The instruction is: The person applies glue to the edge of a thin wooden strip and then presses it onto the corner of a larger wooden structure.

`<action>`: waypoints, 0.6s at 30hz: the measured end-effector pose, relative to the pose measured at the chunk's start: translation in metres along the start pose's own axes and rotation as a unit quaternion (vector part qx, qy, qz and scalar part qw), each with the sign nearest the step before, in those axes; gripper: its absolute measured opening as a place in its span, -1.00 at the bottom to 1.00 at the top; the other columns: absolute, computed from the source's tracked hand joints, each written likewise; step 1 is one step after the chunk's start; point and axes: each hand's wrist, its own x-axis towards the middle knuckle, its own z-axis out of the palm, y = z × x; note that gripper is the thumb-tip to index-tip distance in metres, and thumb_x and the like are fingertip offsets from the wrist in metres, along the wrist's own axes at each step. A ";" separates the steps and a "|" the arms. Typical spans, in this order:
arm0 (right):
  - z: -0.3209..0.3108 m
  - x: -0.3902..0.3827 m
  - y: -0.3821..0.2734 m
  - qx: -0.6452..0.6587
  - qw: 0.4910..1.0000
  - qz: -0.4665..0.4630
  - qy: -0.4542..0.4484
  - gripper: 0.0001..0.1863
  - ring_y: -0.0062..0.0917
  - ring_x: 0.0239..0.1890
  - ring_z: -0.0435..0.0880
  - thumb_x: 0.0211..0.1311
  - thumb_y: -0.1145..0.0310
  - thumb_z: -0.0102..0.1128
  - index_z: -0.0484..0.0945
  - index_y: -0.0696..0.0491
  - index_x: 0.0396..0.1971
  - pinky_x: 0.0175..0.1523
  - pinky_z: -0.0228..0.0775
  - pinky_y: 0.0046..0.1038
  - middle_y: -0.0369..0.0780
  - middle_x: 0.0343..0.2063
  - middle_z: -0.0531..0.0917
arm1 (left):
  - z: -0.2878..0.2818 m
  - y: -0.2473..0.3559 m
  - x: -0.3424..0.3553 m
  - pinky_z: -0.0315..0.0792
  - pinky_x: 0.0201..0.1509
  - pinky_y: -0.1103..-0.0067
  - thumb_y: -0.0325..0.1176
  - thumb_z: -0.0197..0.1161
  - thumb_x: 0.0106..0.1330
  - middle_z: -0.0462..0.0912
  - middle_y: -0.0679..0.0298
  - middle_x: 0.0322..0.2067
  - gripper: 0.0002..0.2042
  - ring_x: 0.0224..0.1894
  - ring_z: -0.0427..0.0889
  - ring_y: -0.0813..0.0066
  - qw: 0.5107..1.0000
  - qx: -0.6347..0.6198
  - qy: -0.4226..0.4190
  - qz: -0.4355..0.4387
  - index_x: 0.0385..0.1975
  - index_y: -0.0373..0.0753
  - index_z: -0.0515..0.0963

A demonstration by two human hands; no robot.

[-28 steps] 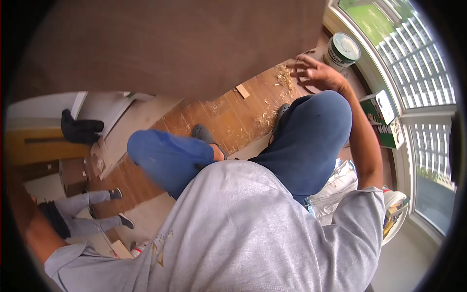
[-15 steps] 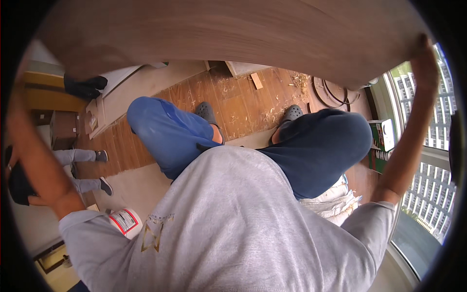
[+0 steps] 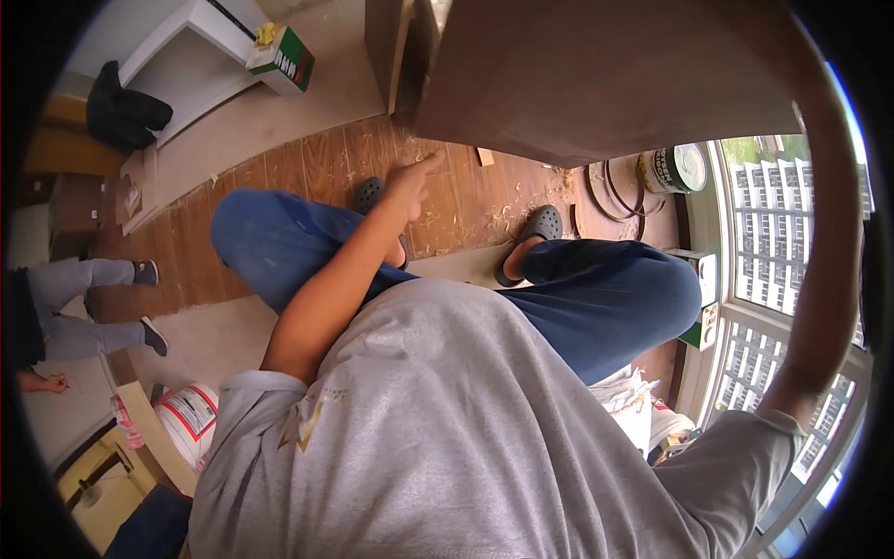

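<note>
A large brown wooden panel [image 3: 605, 84] fills the upper right. My left hand [image 3: 410, 186] is just below its near left corner, index finger stretched out and thumb apart, with nothing in it. Whether a fingertip touches that corner, I cannot tell. My right forearm [image 3: 829, 233] rises along the right rim toward the panel's right side; the hand at its end blends into the dark top edge, so its fingers do not show. Behind the panel's left end stands an upright brown board [image 3: 386, 56].
Wood shavings [image 3: 447, 210] litter the floor. A coiled dark strip [image 3: 615, 191] lies near a round tin [image 3: 687, 168] by the window. At upper left is a green and white box [image 3: 282, 63]. Another person's legs [image 3: 93, 279] are at left, near a white bucket [image 3: 191, 419].
The panel has shifted right and turned, uncovering the upper left. My left arm has come from the far left to the middle. My right arm has moved higher along the right rim.
</note>
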 end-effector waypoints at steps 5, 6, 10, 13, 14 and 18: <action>0.077 -0.008 -0.017 -0.048 0.992 -0.075 -0.084 -0.74 -0.26 -0.26 0.78 0.14 0.41 0.48 0.76 0.11 -0.15 -0.15 0.59 -0.24 -0.10 -0.35 0.79 | -0.007 0.080 -0.035 0.34 0.47 0.25 -0.14 0.68 0.09 0.56 -0.03 0.26 -0.15 0.34 0.52 0.05 0.823 0.289 0.104 0.478 0.37 -0.32 0.40; 0.083 -0.002 -0.008 -0.024 0.990 -0.064 -0.121 -0.75 -0.21 -0.24 0.77 0.14 0.42 0.46 0.75 0.12 -0.17 -0.13 0.60 -0.21 -0.05 -0.33 0.78 | 0.004 0.093 -0.034 0.34 0.47 0.25 -0.14 0.68 0.09 0.56 -0.03 0.26 -0.15 0.34 0.52 0.05 0.823 0.284 0.103 0.480 0.37 -0.32 0.40; 0.108 0.004 0.012 0.003 0.984 -0.116 -0.132 -0.80 -0.11 -0.22 0.75 0.12 0.43 0.43 0.73 0.15 -0.25 -0.02 0.57 -0.15 -0.02 -0.34 0.76 | 0.024 0.109 0.005 0.44 0.27 0.21 -0.06 0.65 0.05 0.75 0.08 -0.21 -0.45 -0.01 0.71 0.05 0.835 0.375 0.026 0.402 -0.05 -0.25 0.63; 0.132 -0.003 0.011 0.032 0.985 -0.138 -0.100 -0.83 -0.08 -0.21 0.73 0.12 0.43 0.39 0.72 0.13 -0.28 0.18 0.46 -0.09 -0.06 -0.37 0.76 | 0.019 0.092 0.014 0.48 0.11 0.20 -0.06 0.64 0.06 0.74 0.12 -0.37 -0.55 -0.18 0.73 0.06 0.807 0.418 0.062 0.413 -0.27 -0.27 0.63; 0.143 0.005 0.016 0.024 0.979 -0.162 -0.122 -0.84 -0.08 -0.22 0.73 0.12 0.42 0.39 0.71 0.12 -0.30 0.16 0.46 -0.07 -0.05 -0.38 0.75 | 0.019 0.092 0.019 0.50 0.03 0.20 -0.09 0.64 0.06 0.73 0.12 -0.40 -0.57 -0.23 0.72 0.07 0.769 0.444 0.085 0.451 -0.35 -0.29 0.59; 0.183 0.008 0.028 -0.013 0.959 -0.264 -0.101 -0.82 -0.16 -0.20 0.77 0.24 0.36 0.39 0.69 0.04 -0.19 0.19 0.40 -0.06 -0.10 -0.32 0.77 | 0.001 0.066 0.044 0.51 -0.10 0.23 -0.14 0.63 0.09 0.71 0.07 -0.41 -0.58 -0.30 0.70 0.03 0.832 0.382 0.062 0.397 -0.34 -0.31 0.56</action>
